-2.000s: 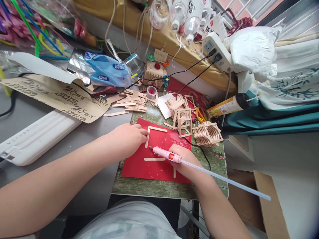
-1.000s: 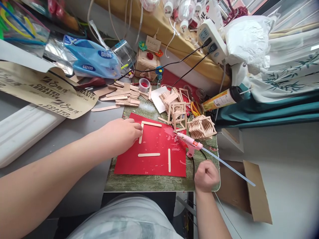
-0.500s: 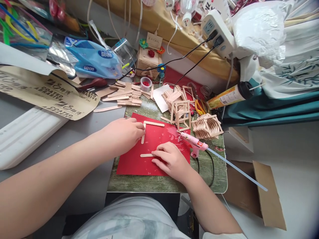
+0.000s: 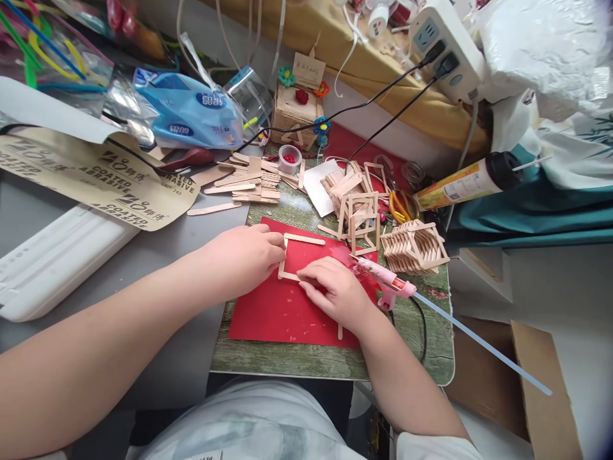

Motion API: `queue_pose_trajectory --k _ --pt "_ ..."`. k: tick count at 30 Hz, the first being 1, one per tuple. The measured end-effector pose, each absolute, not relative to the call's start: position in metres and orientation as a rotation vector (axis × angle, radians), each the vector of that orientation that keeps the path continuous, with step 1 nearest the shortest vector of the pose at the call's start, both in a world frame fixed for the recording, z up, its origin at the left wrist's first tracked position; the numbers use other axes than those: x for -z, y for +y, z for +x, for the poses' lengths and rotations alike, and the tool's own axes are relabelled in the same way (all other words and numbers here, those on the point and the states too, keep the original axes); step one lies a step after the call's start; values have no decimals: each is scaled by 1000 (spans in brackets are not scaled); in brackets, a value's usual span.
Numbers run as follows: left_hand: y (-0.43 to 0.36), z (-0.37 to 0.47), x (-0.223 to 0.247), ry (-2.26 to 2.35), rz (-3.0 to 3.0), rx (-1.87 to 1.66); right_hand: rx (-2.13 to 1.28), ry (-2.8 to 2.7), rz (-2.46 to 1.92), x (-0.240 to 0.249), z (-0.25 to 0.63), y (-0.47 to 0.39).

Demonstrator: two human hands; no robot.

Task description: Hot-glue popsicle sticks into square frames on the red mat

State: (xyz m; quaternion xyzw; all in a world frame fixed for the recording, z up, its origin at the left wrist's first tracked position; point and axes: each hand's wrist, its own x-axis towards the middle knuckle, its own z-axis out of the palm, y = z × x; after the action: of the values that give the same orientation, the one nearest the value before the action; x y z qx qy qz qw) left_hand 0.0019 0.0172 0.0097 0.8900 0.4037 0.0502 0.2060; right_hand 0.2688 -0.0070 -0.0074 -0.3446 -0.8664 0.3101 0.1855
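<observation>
On a red sheet [image 4: 268,319], three craft sticks form an open-sided square. My left hand [image 4: 256,260] has its fingers closed on the left upright stick [image 4: 282,265], partly covering it. The top stick [image 4: 304,239] reaches right from that stick's upper end. My right hand [image 4: 335,291] pinches the lower stick [image 4: 289,276], whose left end meets the upright's bottom end. Another craft stick [image 4: 340,331] shows below my right wrist, partly hidden. To the right lies a pink glue gun [image 4: 390,281] with a long glue stick [image 4: 483,345] protruding from its back.
Loose craft sticks [image 4: 253,182] lie behind the sheet. Stick frames [image 4: 361,220] and a stacked stick structure [image 4: 416,246] stand at the back right. Black cords run to a power strip [image 4: 447,54]. Sandpaper [image 4: 158,204] and a wipes pack [image 4: 191,108] are at left.
My right hand has brought the lower stick up against the bottom of the upright stick. A stick under my right wrist has come into sight. The camera view has shifted slightly.
</observation>
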Motion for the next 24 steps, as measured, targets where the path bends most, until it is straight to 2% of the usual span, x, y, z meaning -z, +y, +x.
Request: queue_pose_trajectory --k 24 --pt "21 8 -12 1109 2427 -93 -805 -2398 -854 22 274 -2"
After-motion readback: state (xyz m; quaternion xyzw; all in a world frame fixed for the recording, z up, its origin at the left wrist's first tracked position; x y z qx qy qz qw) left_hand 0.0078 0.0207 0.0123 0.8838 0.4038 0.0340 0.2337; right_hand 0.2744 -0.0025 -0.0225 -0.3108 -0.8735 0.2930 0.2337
